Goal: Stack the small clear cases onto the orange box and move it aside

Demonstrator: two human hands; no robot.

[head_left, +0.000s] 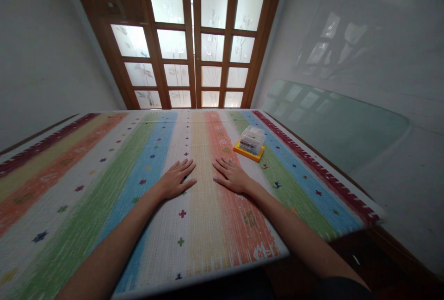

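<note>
My left hand lies flat, palm down, on the striped cloth, fingers spread and pointing inward. My right hand rests the same way a short distance to its right, also holding nothing. The two hands do not touch each other. Just beyond my right hand, a clear plastic case with dark contents, too small to make out, sits on a yellow-orange tray. Neither hand touches the case or the tray.
The cloth covers a large table whose near edge runs below my forearms. Wooden doors with glass panes stand beyond the far edge. A pale green glass-like panel is along the right wall, beside the table.
</note>
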